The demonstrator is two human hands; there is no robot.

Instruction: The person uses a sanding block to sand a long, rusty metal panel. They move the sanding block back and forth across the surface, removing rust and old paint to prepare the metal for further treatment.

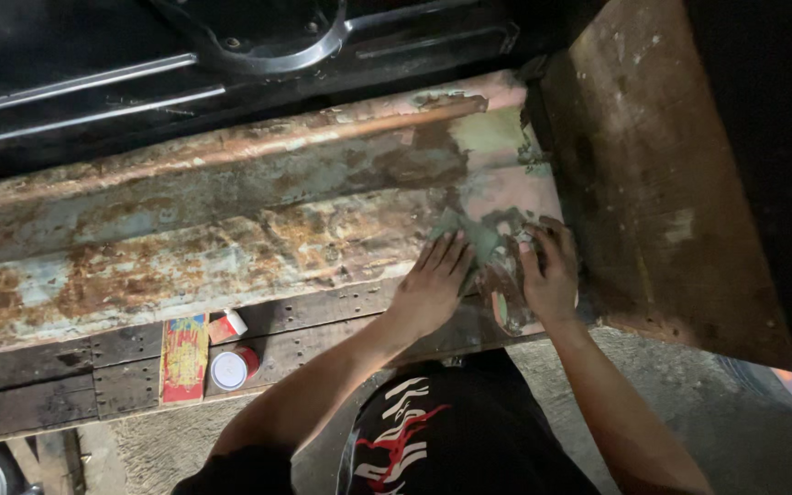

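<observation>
**Rusted sill panel, right end: filler patch under both hands**

Observation, head view. A long rusted sheet-metal panel [231, 229] runs across the frame, above a strip of dark perforated plank [121, 385]. Most of its length shows flaking orange rust over faded blue-green paint; no filler or fresh coating shows there.

Progress, as a judgement from how things lie: only the right end of the panel, where it meets the upright rusty wall [653, 183], carries a smoothed patch of grey-green filler [483, 234] with pinkish areas around it. That corner looks partly worked. The rest of the panel, towards its left end, appears untouched, so most of the surface is left.

Hands. The left hand [433, 284] lies flat, fingers spread and pressed on the panel's lower edge, just left of the filler patch and touching its margin. The right hand [550, 270] is just right of the patch, fingers curled down onto the surface near the corner with the wall. I cannot tell whether it grips a small pad or scraper. The patch sits between the two hands.

Other items: a paint-smeared flat board [183, 359] lies on the plank towards its left end, with a small white-lidded red tin [231, 368] and a small tube or bottle [227, 325] just beside it, well apart from both hands.
</observation>
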